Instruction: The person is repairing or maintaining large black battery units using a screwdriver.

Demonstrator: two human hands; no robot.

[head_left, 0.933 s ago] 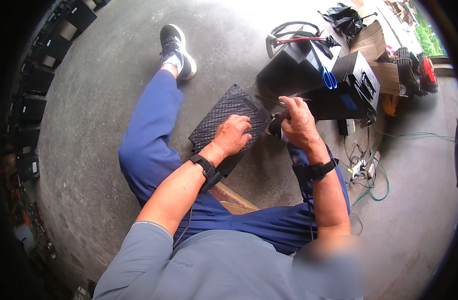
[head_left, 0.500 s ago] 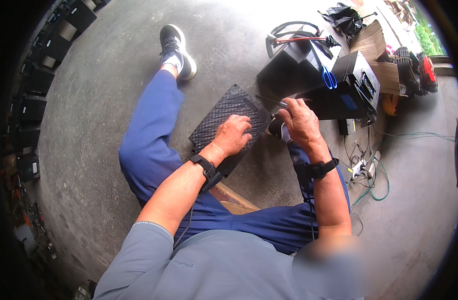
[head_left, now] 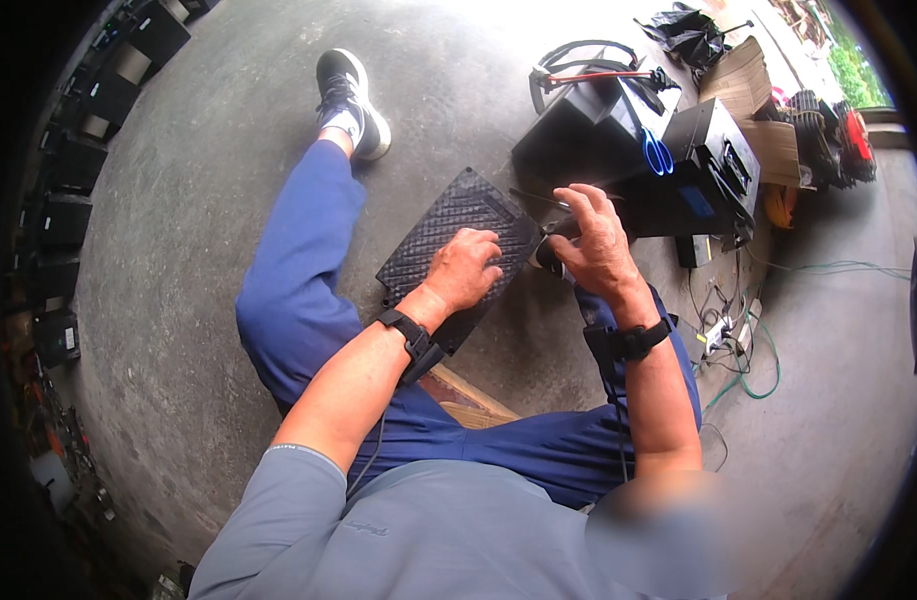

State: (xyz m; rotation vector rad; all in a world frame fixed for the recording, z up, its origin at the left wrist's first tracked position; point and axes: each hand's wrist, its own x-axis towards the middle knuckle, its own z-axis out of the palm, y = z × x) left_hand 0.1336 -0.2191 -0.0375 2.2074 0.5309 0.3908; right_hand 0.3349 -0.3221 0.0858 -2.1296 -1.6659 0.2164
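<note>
A black rectangular case (head_left: pixel 424 243) with a ribbed, woven-looking top lies tilted between my legs. On that top rests my left hand (head_left: pixel 463 270), its fingers curled in; whatever they may hold is hidden. My right hand (head_left: pixel 596 245) is raised just beyond the right corner of the case, with the fingers loosely stretched and the thumb apart. A thin metal shaft, which looks like a screwdriver (head_left: pixel 540 197), runs from its fingers toward the far corner of the case. Its handle is mostly hidden by the hand.
Dark boxes, one (head_left: pixel 719 170) with blue-handled scissors (head_left: pixel 658 153) beside it, stand ahead on the right. A headband-like strap (head_left: pixel 594 75) lies on top. Green cable (head_left: pixel 769 375) and a power strip (head_left: pixel 719 333) lie at right. Several black units (head_left: pixel 67 218) line the left edge.
My right hand has opened its fingers and turned, with the thumb dropping away from them. The left hand and the case have stayed almost in place.
</note>
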